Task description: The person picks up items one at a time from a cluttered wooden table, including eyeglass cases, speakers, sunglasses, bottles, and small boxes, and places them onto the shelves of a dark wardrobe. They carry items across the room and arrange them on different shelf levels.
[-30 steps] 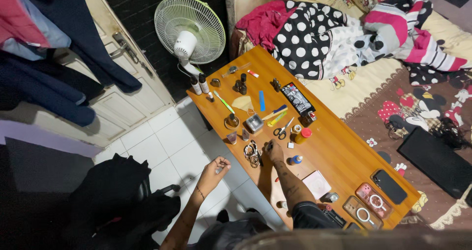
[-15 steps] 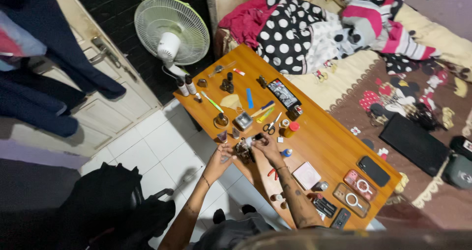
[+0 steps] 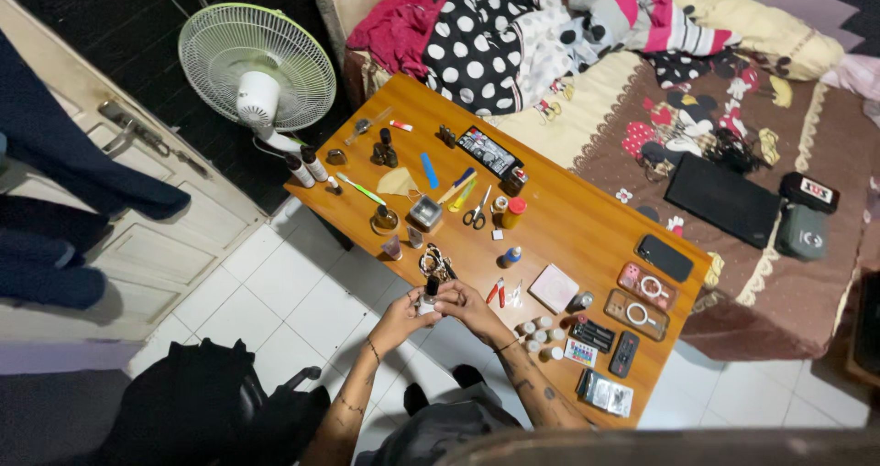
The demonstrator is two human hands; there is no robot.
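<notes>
1. While both hands meet at the near edge of the wooden table [image 3: 587,237], I see them share one small bottle [image 3: 428,294] with a dark cap, held just above the table edge.
2. The left hand [image 3: 401,317] wraps the lower part of the bottle, fingers curled and pressed around it; the right hand [image 3: 465,307] closes on it from the other side, fingertips near the cap. Whether the cap is being turned, I cannot tell.
3. I judge the bottle light, stiff and smooth, probably glass, so it could slip from dry fingers and would chip or break on the white floor tiles [image 3: 302,310] below.
4. The safest hold, in my view, is the one I see: one hand round the body, the other pinching the narrow cap, with the bottle kept upright so nothing spills.
5. Just beyond the hands lies a bunch of keys [image 3: 436,263], with scissors [image 3: 476,213] further in and a row of small pale jars [image 3: 539,334] to the right. All sit close together, so a careless elbow could knock them.
6. A standing fan [image 3: 258,70] faces the far table corner.
</notes>
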